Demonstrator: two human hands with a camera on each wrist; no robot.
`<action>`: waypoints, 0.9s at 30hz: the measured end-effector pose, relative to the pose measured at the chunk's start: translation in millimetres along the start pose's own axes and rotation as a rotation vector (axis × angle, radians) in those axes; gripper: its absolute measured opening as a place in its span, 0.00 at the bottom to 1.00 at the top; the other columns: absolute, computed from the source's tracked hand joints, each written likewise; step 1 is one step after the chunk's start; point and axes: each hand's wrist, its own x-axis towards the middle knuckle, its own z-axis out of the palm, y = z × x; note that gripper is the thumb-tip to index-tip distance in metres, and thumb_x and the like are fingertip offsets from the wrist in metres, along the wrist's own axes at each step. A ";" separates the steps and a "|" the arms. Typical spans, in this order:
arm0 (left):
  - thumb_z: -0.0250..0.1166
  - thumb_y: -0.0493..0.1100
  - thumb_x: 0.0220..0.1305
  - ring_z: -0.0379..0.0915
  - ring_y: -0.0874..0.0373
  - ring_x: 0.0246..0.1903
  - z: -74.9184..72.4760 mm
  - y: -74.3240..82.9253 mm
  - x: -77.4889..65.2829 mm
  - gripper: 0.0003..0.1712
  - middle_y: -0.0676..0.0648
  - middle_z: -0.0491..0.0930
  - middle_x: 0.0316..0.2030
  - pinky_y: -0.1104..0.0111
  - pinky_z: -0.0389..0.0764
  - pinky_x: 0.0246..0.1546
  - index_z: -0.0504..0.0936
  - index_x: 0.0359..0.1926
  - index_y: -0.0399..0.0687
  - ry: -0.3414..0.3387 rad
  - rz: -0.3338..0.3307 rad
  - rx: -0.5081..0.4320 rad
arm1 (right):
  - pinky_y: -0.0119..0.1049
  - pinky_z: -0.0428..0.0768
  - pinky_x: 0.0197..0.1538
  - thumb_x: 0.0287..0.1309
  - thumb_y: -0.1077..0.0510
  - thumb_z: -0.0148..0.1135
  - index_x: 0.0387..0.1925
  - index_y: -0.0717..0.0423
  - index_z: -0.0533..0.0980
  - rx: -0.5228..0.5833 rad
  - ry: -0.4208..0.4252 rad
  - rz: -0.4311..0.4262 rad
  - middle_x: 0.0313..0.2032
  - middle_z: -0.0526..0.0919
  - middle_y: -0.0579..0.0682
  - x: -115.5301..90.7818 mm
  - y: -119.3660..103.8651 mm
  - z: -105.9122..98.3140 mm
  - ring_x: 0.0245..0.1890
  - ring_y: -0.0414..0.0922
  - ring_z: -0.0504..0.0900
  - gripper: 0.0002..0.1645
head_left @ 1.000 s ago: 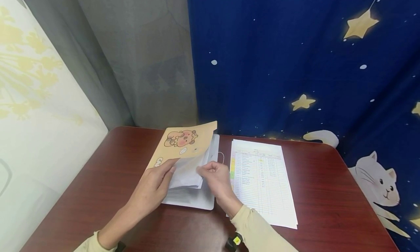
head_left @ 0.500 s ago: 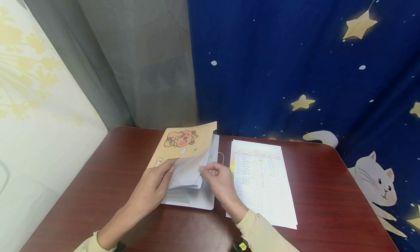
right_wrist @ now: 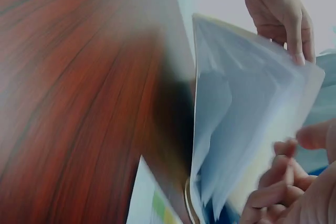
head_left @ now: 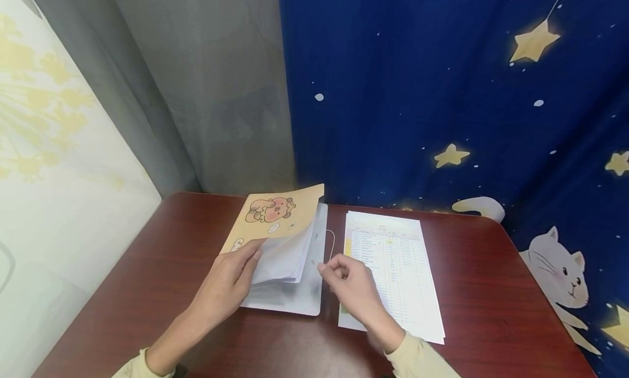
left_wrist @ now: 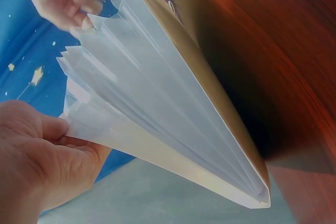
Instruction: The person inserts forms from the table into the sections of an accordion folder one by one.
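Observation:
An expanding file folder point(head_left: 275, 214) with a tan, bear-printed cover stands partly spread on the table. Its translucent pleated pockets point(left_wrist: 121, 61) fan out in the left wrist view. My left hand point(head_left: 228, 274) pinches the edge of the raised front cover between thumb and fingers, holding it up. To the right, my right hand point(head_left: 356, 285) hovers just beyond the folder's back cover point(head_left: 314, 290), fingers loosely curled and thumb near the index fingertip. Nothing shows between them in the right wrist view. A thin elastic loop point(head_left: 334, 241) sticks out from the back cover's right edge.
Right of the folder lies a stack of printed table sheets point(head_left: 408, 279) with coloured marks along its left side. The dark red wooden table point(head_left: 486, 290) ends at a grey curtain point(head_left: 231, 121) and a blue star-patterned curtain point(head_left: 383, 121).
My right hand has left the folder's pocket edges and moved right and toward me. The left hand keeps its grip on the front cover, and the folder stays in place.

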 end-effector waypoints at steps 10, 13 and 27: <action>0.60 0.34 0.77 0.75 0.64 0.37 -0.5 1.3 -1.8 0.19 0.54 0.89 0.46 0.66 0.78 0.41 0.84 0.62 0.53 0.009 0.010 0.012 | 0.31 0.67 0.27 0.69 0.43 0.68 0.32 0.51 0.85 -0.149 0.044 0.102 0.23 0.84 0.52 -14.1 22.5 -40.9 0.22 0.40 0.73 0.17; 0.60 0.34 0.77 0.75 0.64 0.37 -0.5 1.3 -2.2 0.19 0.54 0.89 0.45 0.66 0.78 0.41 0.84 0.62 0.53 0.010 0.012 0.013 | 0.31 0.68 0.27 0.70 0.44 0.68 0.32 0.52 0.84 -0.164 0.075 0.133 0.23 0.85 0.51 -18.5 28.7 -48.3 0.22 0.40 0.75 0.17; 0.60 0.35 0.77 0.76 0.62 0.39 0.1 0.9 -1.6 0.21 0.53 0.89 0.49 0.65 0.78 0.42 0.83 0.65 0.54 0.009 0.004 0.011 | 0.36 0.69 0.32 0.63 0.35 0.72 0.33 0.41 0.83 -0.505 0.198 0.181 0.33 0.88 0.43 -31.0 60.3 -91.5 0.29 0.40 0.77 0.17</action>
